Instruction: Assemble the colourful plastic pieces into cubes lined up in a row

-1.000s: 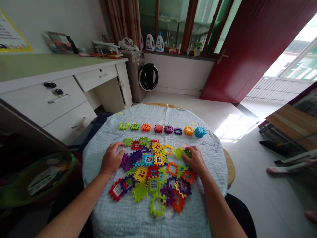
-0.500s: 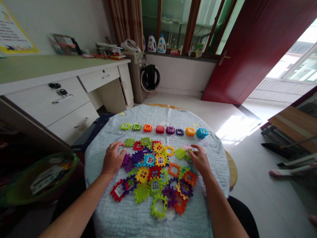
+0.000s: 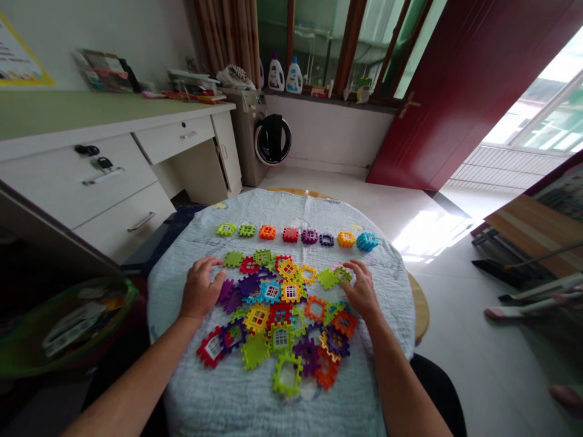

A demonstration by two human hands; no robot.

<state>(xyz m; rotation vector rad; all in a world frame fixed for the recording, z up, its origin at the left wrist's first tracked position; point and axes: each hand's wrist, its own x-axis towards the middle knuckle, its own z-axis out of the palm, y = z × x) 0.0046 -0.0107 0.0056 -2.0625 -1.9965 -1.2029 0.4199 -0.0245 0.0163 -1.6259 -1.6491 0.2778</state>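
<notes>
Your left hand (image 3: pixel 199 290) lies palm down on the pale blue cloth (image 3: pixel 218 388) at the left edge of the heap of tiles (image 3: pixel 277 315). Its fingers are spread and loose, gripping nothing, and the thumb side touches the purple tiles (image 3: pixel 232 295). Your right hand (image 3: pixel 362 288) rests flat at the heap's right edge, also released, with its fingertips on a small green tile (image 3: pixel 342 274) just beside a larger plain green tile (image 3: pixel 328 279). The heap sits between your two hands in the middle of the round table. Its pieces overlap thickly, so many lie half under others, and the near ones crowd between your forearms.

Farther off, well apart from the heap, a row of single tiles (image 3: pixel 291 234) runs left to right across the cloth. It ends on the right in a blue block (image 3: pixel 367 241).

Off the table to the left stands a white desk (image 3: pixel 113 182) with keys (image 3: pixel 98 159) in a drawer lock. Nearer you on that side is a green basket (image 3: pixel 59 328). Beyond the table are a washing machine (image 3: pixel 268 141) and two detergent bottles (image 3: pixel 285 76) on the sill. A dark red door (image 3: pixel 455 91) stands far right, and a wooden bench (image 3: pixel 537 227) is at the right.
</notes>
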